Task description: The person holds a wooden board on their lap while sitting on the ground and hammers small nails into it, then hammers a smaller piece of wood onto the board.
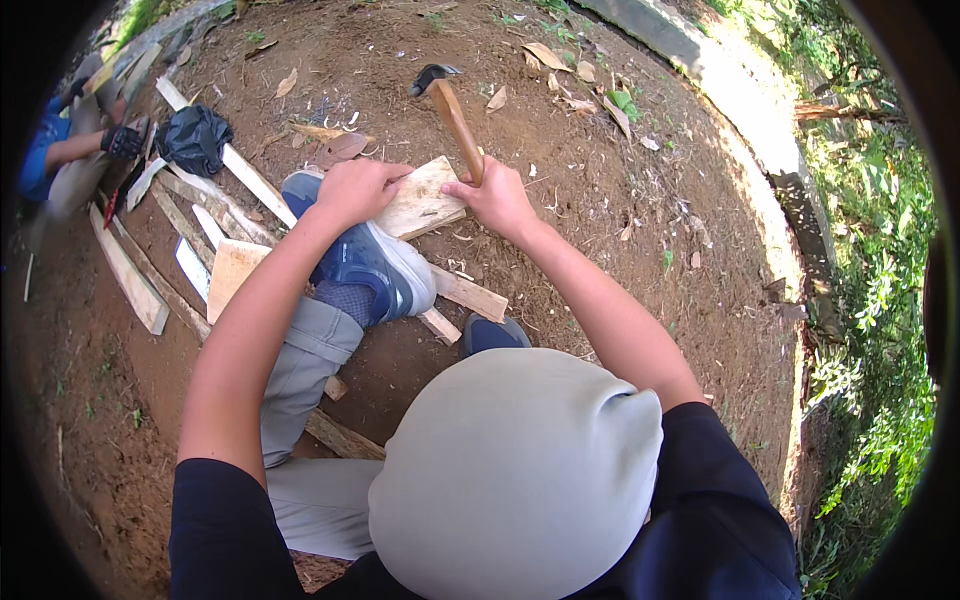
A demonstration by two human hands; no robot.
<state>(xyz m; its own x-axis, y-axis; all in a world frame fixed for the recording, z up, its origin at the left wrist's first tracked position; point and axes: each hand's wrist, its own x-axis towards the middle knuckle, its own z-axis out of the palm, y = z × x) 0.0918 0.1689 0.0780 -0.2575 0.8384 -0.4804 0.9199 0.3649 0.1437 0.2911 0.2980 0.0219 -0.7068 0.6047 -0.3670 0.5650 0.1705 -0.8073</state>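
Note:
My right hand point(500, 203) grips a hammer point(457, 125) by its wooden handle, the dark metal head pointing away from me. The thumb of that hand also rests on the near right edge of a short, pale wooden board point(421, 200). On the board's left side, my left hand point(362, 190) has its fingers bent against it, their tips partly hidden. Just below the hands is a blue shoe point(358, 262) with a white sole. Other wood pieces point(470, 292) lie beside and under the shoe.
Several wooden strips point(128, 270) lie on the brown soil at left, near a black plastic bag point(195, 138). Beyond them is another person's gloved hand point(122, 141). Dry leaves point(545, 56) lie ahead. A rounded grey cloth shape point(515, 470) hides the lower middle.

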